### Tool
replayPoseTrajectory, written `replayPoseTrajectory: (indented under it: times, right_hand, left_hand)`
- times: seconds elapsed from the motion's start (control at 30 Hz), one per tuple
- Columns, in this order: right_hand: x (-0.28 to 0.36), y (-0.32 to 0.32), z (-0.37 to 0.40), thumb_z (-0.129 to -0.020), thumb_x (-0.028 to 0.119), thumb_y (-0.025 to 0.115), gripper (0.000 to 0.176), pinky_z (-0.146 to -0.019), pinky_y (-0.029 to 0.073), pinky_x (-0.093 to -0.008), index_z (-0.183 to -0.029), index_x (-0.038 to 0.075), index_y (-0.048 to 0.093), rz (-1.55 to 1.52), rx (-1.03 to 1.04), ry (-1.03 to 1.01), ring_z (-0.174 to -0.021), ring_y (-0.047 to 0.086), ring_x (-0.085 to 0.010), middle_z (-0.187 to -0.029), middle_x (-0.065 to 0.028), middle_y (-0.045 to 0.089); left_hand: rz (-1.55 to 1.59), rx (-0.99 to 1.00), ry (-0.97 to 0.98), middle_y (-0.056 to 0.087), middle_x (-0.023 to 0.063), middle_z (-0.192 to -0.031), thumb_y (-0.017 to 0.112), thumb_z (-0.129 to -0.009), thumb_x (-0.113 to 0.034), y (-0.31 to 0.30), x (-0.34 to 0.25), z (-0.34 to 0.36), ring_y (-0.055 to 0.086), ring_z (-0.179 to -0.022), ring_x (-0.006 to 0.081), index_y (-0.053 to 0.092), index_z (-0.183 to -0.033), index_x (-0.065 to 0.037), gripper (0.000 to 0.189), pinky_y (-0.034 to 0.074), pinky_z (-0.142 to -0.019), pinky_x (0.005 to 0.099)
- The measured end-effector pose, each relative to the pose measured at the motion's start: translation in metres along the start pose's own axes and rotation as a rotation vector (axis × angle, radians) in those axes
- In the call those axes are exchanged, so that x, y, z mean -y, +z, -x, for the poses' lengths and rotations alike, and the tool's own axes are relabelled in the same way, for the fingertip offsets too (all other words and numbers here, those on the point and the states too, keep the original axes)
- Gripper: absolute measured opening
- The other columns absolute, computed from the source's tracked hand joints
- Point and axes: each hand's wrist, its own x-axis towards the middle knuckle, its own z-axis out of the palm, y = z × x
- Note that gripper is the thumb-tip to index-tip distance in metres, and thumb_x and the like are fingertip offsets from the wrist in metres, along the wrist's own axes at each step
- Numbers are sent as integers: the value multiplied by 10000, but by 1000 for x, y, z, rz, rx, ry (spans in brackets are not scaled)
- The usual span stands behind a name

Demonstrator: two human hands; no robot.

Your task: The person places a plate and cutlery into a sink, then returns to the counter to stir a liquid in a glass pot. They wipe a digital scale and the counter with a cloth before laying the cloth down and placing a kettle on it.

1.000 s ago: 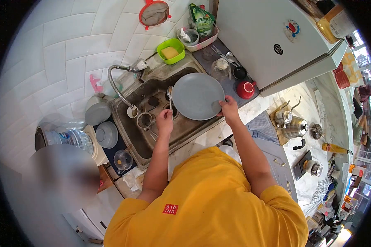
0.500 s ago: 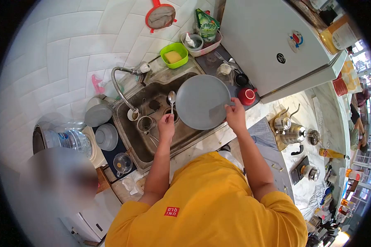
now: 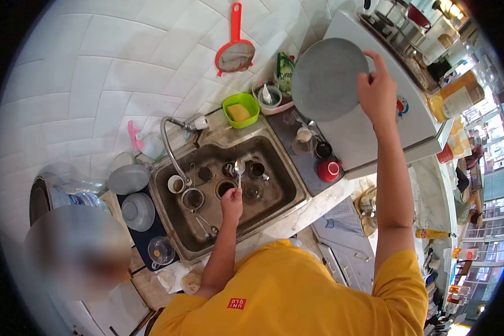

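Note:
My right hand (image 3: 378, 92) grips the right rim of a round grey plate (image 3: 329, 81), raised in front of the white fridge side. My left hand (image 3: 232, 203) is closed around the handle of a metal spoon (image 3: 239, 167), bowl end up, over the sink (image 3: 207, 238). Around it in the basin are a white cup (image 3: 176, 184), a glass (image 3: 192, 199), dark cups (image 3: 256, 169) and more spoons (image 3: 207, 228). The faucet (image 3: 171, 134) arches over the basin's left part.
A green tub (image 3: 241, 110) with a yellow sponge stands behind the sink. On the right mat (image 3: 288, 134) are cutlery and a red mug (image 3: 328, 171). Grey bowls (image 3: 138, 211) sit at the left. The fridge (image 3: 353, 140) stands close on the right. A red strainer (image 3: 235, 55) hangs above.
My right hand has lifted the plate up and to the right, away from the sink and over the right side. My left hand still holds the spoon over the basin. The view has shifted.

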Motion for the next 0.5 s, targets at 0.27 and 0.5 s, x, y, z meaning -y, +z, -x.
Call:
replayPoseTrajectory:
  times: [0.27,0.5]
  right_hand:
    - [6,76,-113,-869,193,548,277,-804,568,-492,-860,30,772,496,68,-358,-859,711,-413,-929,-232,731]
    - [-7,139,-186,-867,223,584,295,-840,573,-479,-887,-10,763,549,160,-186,-913,719,-417,-978,-249,735]
  left_hand:
    - [141,45,-66,609,-23,-765,677,-979,-190,14,2,-11,533,-696,76,682,-940,12,205,449,-645,261]
    - [147,35,-53,617,-19,-785,660,-989,-196,6,0,-12,546,-702,77,678,-967,15,213,450,-646,253]
